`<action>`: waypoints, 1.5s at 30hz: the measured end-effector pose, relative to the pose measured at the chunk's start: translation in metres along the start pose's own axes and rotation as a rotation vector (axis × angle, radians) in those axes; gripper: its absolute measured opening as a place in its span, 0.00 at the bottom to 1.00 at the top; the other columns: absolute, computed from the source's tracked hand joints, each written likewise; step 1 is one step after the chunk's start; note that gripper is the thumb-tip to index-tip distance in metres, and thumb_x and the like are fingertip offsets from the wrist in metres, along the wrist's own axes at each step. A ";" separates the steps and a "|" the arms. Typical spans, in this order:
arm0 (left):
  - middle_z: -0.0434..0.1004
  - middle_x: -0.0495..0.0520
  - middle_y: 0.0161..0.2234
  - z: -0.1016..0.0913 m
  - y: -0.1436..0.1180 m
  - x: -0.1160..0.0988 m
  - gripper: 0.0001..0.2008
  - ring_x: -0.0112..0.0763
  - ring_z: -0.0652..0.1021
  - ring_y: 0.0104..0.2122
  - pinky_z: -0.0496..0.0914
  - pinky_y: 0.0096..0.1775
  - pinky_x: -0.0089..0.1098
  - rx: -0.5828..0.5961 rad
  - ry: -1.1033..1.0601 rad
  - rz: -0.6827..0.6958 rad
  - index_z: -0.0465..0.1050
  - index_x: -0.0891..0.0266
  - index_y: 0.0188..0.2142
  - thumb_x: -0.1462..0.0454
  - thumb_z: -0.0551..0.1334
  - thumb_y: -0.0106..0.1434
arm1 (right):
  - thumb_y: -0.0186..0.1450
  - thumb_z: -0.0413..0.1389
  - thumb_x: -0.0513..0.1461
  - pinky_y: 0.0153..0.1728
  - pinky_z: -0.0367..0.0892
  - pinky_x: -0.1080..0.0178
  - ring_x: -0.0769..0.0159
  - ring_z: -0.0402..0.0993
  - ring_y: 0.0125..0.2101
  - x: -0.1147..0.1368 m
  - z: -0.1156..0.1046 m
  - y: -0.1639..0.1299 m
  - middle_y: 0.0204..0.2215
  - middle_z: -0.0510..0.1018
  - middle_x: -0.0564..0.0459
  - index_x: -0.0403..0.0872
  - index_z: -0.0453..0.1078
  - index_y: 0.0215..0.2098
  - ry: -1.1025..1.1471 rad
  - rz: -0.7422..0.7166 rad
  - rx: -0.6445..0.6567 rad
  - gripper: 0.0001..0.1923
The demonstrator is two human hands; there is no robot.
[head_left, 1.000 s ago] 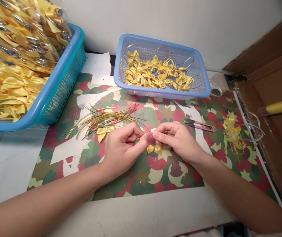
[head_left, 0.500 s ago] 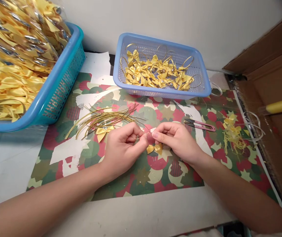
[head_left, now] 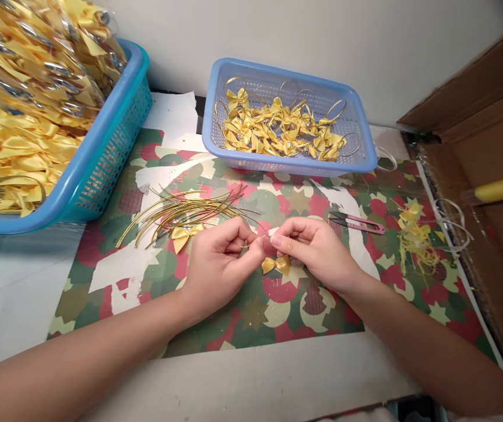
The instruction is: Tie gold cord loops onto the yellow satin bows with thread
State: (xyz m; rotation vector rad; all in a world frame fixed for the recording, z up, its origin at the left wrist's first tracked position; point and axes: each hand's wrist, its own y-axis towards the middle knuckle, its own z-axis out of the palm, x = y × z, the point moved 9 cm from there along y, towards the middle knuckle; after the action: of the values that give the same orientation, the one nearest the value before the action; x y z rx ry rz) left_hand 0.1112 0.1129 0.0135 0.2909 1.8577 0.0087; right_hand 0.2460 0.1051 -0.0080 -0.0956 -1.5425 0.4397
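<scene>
My left hand (head_left: 223, 261) and my right hand (head_left: 317, 252) meet fingertip to fingertip over the patterned sheet. Each is closed in a thumb-and-finger pinch. A short bit of gold cord (head_left: 244, 246) shows at the left fingers; the rest is hidden by them, and what the right fingertips hold is mostly covered. Just below the fingertips is a yellow ribbon bow (head_left: 282, 265); whether it hangs from the cord or lies on the sheet I cannot tell. Beside my left hand lie a bundle of loose gold cords (head_left: 181, 208) and another yellow bow (head_left: 185, 235).
At the back stands a blue basket (head_left: 286, 164) of bows with gold loops. A larger blue-green basket (head_left: 115, 146), heaped with bows, is at left. Pink thread snips (head_left: 361, 223) lie right of my hands, then yellow ribbon scraps (head_left: 416, 240) by a cardboard box (head_left: 489, 129).
</scene>
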 end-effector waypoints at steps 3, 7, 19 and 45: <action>0.55 0.39 0.13 0.000 0.000 0.000 0.12 0.20 0.57 0.16 0.55 0.21 0.25 -0.001 0.001 0.000 0.63 0.61 0.20 0.66 0.61 0.58 | 0.60 0.62 0.41 0.22 0.61 0.70 0.77 0.64 0.20 0.000 0.000 0.000 0.19 0.70 0.59 0.44 0.69 0.24 0.003 0.000 -0.001 0.11; 0.54 0.39 0.13 0.002 0.001 0.001 0.12 0.20 0.56 0.17 0.55 0.21 0.25 0.003 -0.003 -0.002 0.63 0.61 0.20 0.66 0.61 0.58 | 0.60 0.62 0.42 0.22 0.62 0.70 0.76 0.64 0.21 0.000 0.000 0.001 0.20 0.71 0.59 0.45 0.69 0.24 -0.010 0.000 -0.002 0.11; 0.54 0.39 0.12 -0.002 0.001 -0.001 0.12 0.21 0.57 0.16 0.54 0.21 0.26 -0.019 0.033 0.002 0.62 0.60 0.20 0.66 0.61 0.58 | 0.56 0.65 0.46 0.28 0.69 0.68 0.73 0.72 0.25 -0.002 -0.001 -0.001 0.23 0.75 0.56 0.45 0.71 0.25 0.007 0.029 -0.052 0.14; 0.53 0.40 0.12 -0.002 0.001 -0.001 0.13 0.21 0.57 0.16 0.54 0.21 0.26 -0.028 0.028 -0.015 0.61 0.60 0.19 0.65 0.61 0.58 | 0.53 0.67 0.51 0.28 0.69 0.67 0.72 0.71 0.25 -0.005 -0.001 -0.002 0.24 0.76 0.55 0.45 0.71 0.26 0.007 0.034 -0.075 0.19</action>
State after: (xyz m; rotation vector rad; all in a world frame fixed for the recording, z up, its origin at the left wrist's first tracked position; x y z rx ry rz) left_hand 0.1100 0.1144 0.0149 0.2583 1.8861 0.0291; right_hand 0.2478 0.1021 -0.0127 -0.1816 -1.5519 0.4086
